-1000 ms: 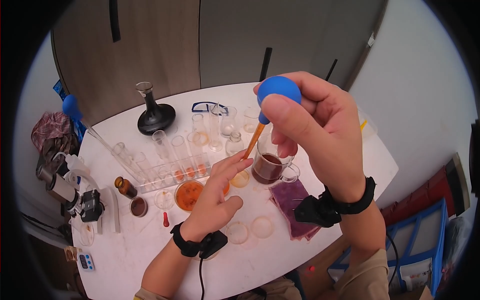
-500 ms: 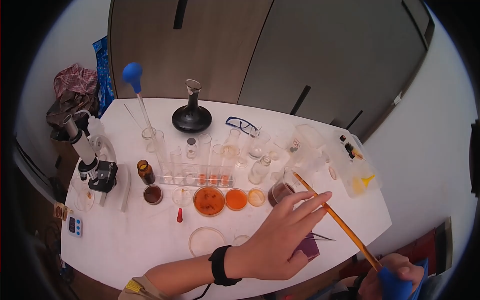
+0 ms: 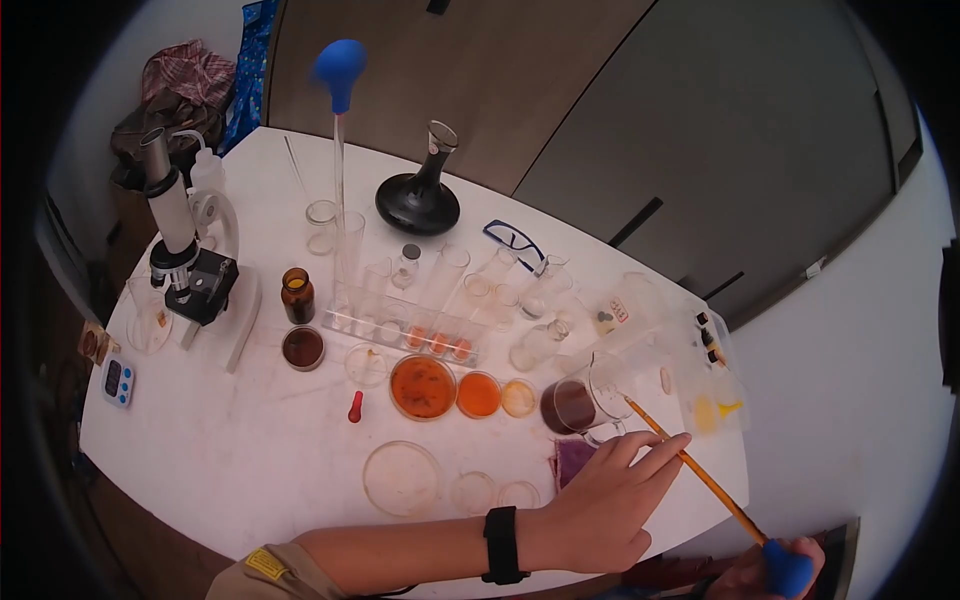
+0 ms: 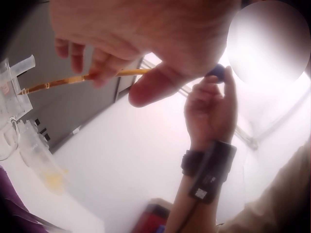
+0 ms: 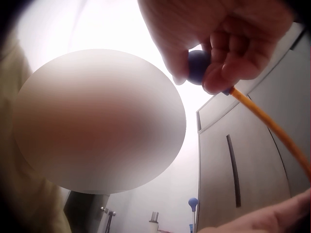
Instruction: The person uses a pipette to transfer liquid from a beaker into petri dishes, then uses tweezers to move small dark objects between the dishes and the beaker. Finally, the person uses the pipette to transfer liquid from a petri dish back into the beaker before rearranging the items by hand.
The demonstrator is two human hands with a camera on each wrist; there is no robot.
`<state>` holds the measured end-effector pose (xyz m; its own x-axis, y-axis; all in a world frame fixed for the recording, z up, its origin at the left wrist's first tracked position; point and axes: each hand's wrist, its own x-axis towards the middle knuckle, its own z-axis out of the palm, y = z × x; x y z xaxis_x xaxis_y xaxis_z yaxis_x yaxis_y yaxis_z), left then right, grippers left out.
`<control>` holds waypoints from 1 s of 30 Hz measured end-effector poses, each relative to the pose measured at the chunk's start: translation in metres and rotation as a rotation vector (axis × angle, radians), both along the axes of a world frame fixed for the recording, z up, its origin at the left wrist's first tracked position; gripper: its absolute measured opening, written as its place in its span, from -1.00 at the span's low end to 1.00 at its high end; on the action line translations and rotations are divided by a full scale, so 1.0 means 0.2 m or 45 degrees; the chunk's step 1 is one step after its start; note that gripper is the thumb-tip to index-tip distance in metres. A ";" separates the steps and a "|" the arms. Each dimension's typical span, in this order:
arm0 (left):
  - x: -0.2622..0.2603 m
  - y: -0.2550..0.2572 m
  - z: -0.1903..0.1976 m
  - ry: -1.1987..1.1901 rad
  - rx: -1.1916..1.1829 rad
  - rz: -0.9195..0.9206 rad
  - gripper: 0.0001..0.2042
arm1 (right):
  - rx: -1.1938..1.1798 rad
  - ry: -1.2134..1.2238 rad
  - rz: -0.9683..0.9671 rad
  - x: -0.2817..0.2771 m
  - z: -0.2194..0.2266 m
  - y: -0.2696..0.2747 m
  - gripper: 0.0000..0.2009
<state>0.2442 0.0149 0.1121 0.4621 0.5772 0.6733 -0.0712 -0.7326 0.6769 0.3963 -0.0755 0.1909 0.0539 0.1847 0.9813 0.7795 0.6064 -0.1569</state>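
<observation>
Head view — right grip (image 3: 738, 581) snug round blue bulb (image 3: 788, 571) past table edge (image 3: 716, 516) — left grip (image 3: 598, 506) open against pipette (image 3: 718, 488).

In the head view, the left hand (image 3: 600, 505) partly hides the cloth (image 3: 573, 460) at 5 o'clock; the timer (image 3: 118, 381) at 9 o'clock is unreadably small.

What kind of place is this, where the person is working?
It looks like a small laboratory, perhaps a makeshift one: a microscope, a test-tube rack and a petri dish with orange contents stand on a white table.
</observation>
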 end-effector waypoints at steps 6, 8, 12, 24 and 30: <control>-0.01 0.01 0.01 0.014 -0.007 0.018 -0.31 | 0.104 -0.013 0.049 0.06 0.01 0.04 -0.44; -0.02 0.02 0.01 0.011 -0.007 0.005 -0.35 | 0.102 0.029 0.053 0.04 0.03 0.06 -0.46; -0.03 0.03 0.00 -0.019 0.015 0.082 -0.36 | 0.068 0.037 0.160 -0.02 0.05 0.11 -0.49; -0.02 0.02 -0.01 -0.008 0.031 0.172 -0.43 | 0.015 -0.043 0.349 -0.03 0.07 0.10 -0.60; -0.03 0.02 0.00 0.029 0.000 0.127 -0.40 | -0.054 -0.034 0.353 -0.02 0.07 0.09 -0.60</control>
<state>0.2375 0.0185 0.1115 0.4172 0.6211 0.6635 0.0176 -0.7355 0.6773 0.3914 -0.0581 0.2055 -0.0300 0.2297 0.9728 0.5892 0.7902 -0.1685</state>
